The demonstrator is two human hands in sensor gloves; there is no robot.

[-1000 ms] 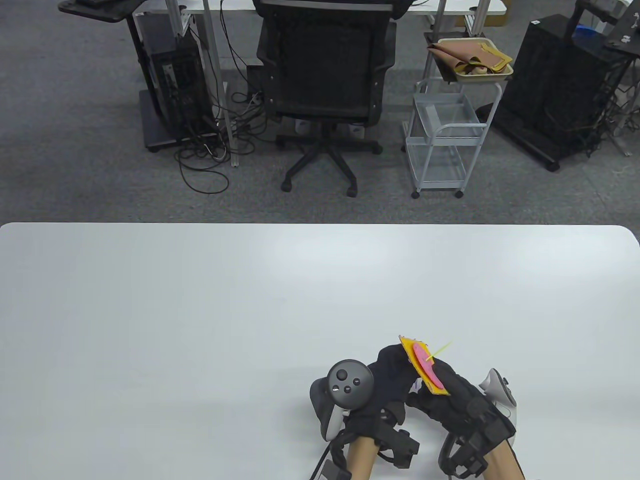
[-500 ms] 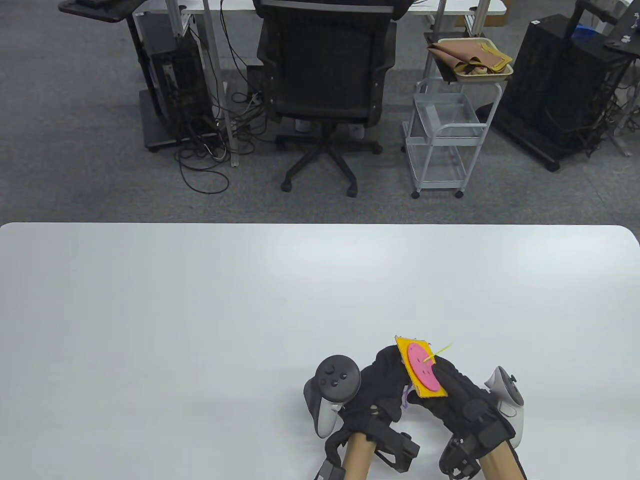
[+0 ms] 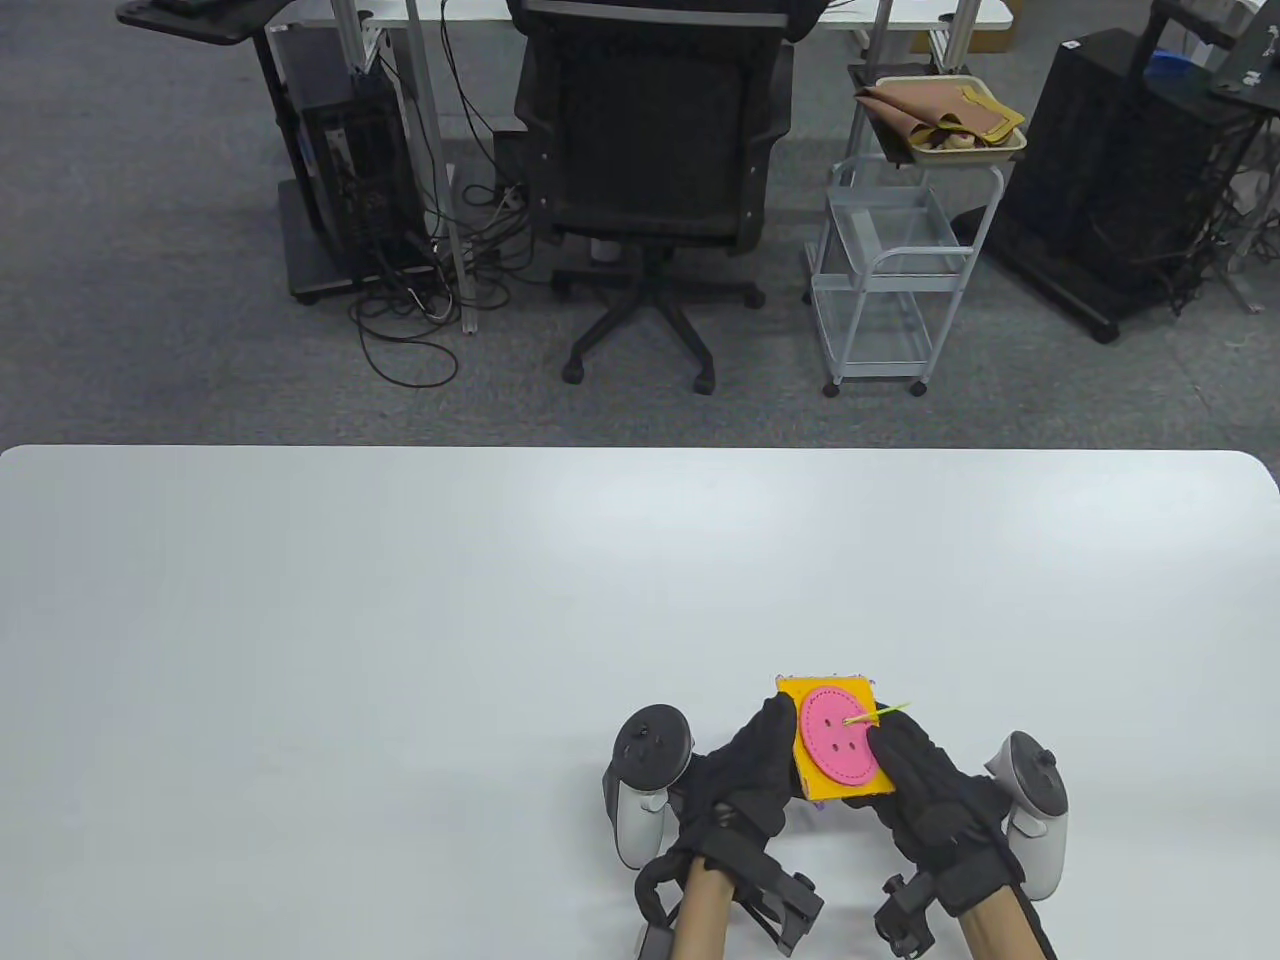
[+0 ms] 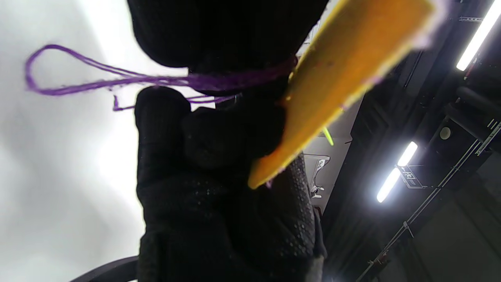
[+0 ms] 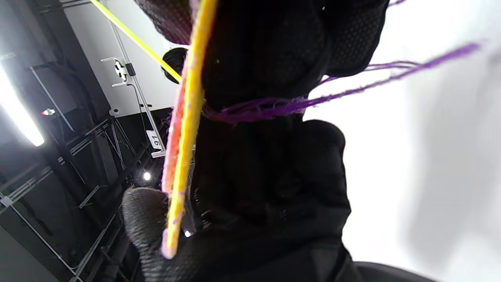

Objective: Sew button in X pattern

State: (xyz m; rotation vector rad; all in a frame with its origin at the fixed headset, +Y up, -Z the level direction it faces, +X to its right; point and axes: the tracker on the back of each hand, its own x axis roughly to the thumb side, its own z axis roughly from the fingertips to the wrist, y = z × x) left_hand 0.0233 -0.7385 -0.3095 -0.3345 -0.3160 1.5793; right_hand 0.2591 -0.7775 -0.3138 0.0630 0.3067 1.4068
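White counter [image 3: 400, 620] fills the lower half of the table view, and both gloved hands are at its near edge, right of the middle. The landmark is the orange felt square [image 3: 832, 738], which the two hands hold between them above the counter. The left hand [image 3: 745, 775] grips the left edge of the square, and the right hand [image 3: 925, 790] grips its right edge, with a finger lying over its front face.

On the front of the square lies the pink button [image 3: 838, 735], round, with a stitched rim and four holes; only the table view shows this face fully. A thin yellow-green needle [image 3: 878, 713] comes out at the upper right of the button and points away to the right, beside the right hand's fingers. I cannot tell whether those fingers pinch the needle itself.

The wrist views show the back of the square, which the table view hides. In the left wrist view the square [image 4: 344, 78] is seen edge-on, and a purple thread [image 4: 117, 80] leaves its back side and makes a loop to the left over the counter. In the right wrist view the same thread [image 5: 352, 92] runs from behind the square [image 5: 186, 129] to the right, and the needle [image 5: 135, 39] stands out on the front side.
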